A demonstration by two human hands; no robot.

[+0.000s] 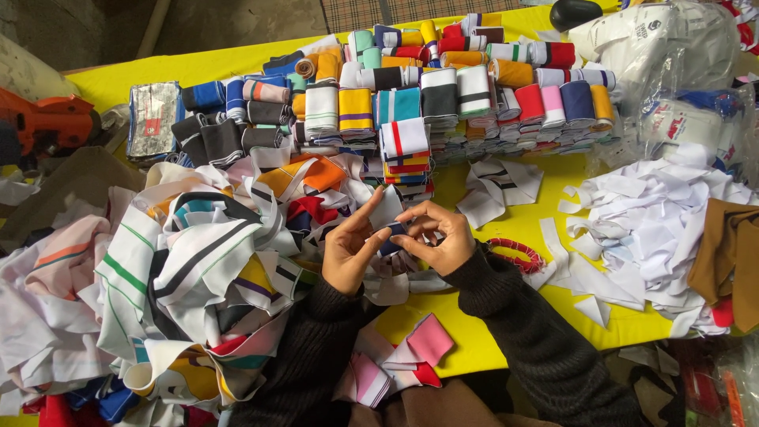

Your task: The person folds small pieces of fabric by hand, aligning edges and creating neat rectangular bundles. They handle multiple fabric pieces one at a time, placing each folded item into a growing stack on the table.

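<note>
Black-sleeved, the left hand [348,249] and right hand [436,237] pinch a small white fabric strip [387,212] between their fingertips above the yellow bench [474,340]. Left of them lies a striped cloth heap [198,261]; beyond them stand folded collar stacks [411,103].

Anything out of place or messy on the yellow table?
Mostly orderly: folded collar stacks sit in rows. The odd spots are the loose striped heap spilling off the table's left edge and white scraps scattered on the right.
</note>
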